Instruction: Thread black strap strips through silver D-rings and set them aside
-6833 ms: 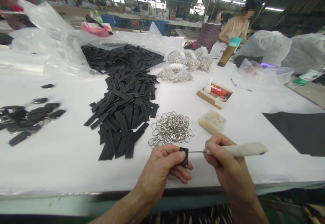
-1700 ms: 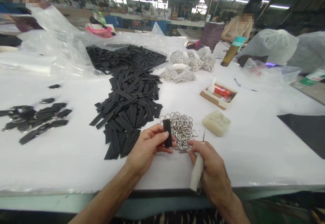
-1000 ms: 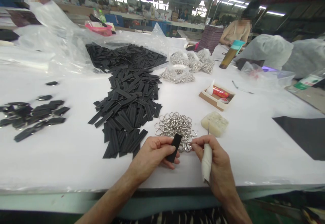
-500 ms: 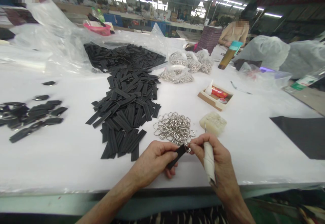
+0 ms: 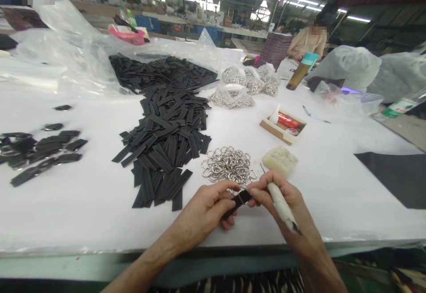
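Between thumb and fingers, my left hand (image 5: 204,209) pinches a short black strap (image 5: 234,209). A metal D-ring (image 5: 242,199) sits around the strap near its far end. The fingertips of my right hand (image 5: 293,195) are closed at that end of the strap. The same hand also holds an awl-like tool (image 5: 282,206) with a white wrapped handle, its thin metal tip pointing up and away. Just beyond my hands lies a pile of loose metal D-rings (image 5: 229,164). To the left spreads a large heap of black straps (image 5: 166,129).
Straps with rings (image 5: 49,146) lie at the far left. Behind the D-ring pile are a yellowish block (image 5: 280,161), a small cardboard box (image 5: 278,132) with a red tube, and bags of rings (image 5: 233,95). A tumbler (image 5: 301,72) stands further back; another person (image 5: 308,42) sits beyond.
The strap's end now shows through the D-ring, with my right fingertips at it. The tool has tilted, its handle's lower end swinging right.
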Motion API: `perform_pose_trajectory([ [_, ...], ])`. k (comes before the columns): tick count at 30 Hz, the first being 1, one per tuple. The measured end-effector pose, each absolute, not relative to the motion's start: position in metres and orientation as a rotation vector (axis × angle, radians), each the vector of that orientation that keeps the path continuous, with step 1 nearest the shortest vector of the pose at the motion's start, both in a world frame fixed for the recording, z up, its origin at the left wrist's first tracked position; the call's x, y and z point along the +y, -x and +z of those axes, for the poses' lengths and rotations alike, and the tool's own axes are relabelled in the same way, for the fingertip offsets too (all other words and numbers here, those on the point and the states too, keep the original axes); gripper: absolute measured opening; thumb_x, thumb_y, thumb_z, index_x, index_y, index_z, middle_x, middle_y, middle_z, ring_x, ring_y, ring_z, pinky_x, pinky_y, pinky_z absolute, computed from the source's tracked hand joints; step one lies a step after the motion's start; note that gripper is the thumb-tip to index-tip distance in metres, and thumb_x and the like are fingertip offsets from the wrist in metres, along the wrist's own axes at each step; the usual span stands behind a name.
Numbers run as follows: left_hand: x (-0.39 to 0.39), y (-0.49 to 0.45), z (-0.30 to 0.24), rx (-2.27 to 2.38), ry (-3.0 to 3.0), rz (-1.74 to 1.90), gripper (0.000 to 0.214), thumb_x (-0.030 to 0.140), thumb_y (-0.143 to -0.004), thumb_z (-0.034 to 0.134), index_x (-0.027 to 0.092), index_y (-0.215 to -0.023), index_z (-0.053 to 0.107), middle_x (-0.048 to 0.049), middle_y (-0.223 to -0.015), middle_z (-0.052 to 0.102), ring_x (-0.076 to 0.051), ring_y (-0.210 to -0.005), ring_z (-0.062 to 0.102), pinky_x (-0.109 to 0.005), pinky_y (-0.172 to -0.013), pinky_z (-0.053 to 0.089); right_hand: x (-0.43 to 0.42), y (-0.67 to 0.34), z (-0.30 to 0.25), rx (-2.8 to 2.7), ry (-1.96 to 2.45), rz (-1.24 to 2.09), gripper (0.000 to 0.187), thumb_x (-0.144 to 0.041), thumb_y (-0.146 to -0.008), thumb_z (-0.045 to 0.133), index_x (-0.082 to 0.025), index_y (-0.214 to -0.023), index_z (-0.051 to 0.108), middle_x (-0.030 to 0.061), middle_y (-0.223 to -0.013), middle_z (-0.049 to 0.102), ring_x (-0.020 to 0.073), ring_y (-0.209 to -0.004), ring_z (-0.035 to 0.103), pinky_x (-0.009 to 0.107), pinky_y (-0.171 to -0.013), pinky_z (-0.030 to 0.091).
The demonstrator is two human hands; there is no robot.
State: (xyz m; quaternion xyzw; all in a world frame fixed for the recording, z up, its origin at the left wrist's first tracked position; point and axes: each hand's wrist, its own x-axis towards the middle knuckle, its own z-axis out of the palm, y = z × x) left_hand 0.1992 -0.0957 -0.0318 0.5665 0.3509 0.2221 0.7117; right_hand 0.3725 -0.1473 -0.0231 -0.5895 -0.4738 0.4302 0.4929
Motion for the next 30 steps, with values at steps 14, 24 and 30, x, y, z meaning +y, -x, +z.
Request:
perform_pose_trajectory([
  [14,-0.087,-0.201,-0.026,0.805,-0.61,0.746,0.037,0.014,-0.067,0.071,0.01,-0.102,0.06,-0.0067,-0.07,0.072,-0.014,-0.061,0.066,-0.023,-0.064,0.052,-0.152,-0.346,-0.049,-1.774,1.2,0.175,0.025,0.001,-0.084,0.046,-0.023,-0.091,0.05,0.0052,-0.103,0.062,0.0183,-0.09,0.056,0.033,-0.074,0.049],
  [24,-0.094,-0.204,-0.029,0.702,-0.537,0.757,0.022,0.013,-0.065,0.075,0.009,-0.086,0.07,-0.0075,-0.077,0.073,-0.012,-0.062,0.064,-0.02,-0.066,0.051,-0.149,-0.344,-0.058,-1.855,1.172,-0.085,0.025,0.004,-0.081,0.048,-0.02,-0.088,0.053,0.0083,-0.103,0.065,0.0213,-0.09,0.056,0.036,-0.074,0.048],
  [30,-0.095,-0.205,-0.031,0.679,-0.463,0.772,0.016,0.013,-0.061,0.078,0.013,-0.075,0.07,-0.0024,-0.067,0.071,-0.009,-0.057,0.062,-0.016,-0.059,0.048,-0.15,-0.344,-0.049,-1.93,1.144,-0.168,0.024,0.003,-0.082,0.047,-0.019,-0.086,0.056,0.0091,-0.101,0.067,0.0209,-0.083,0.056,0.033,-0.07,0.048],
])
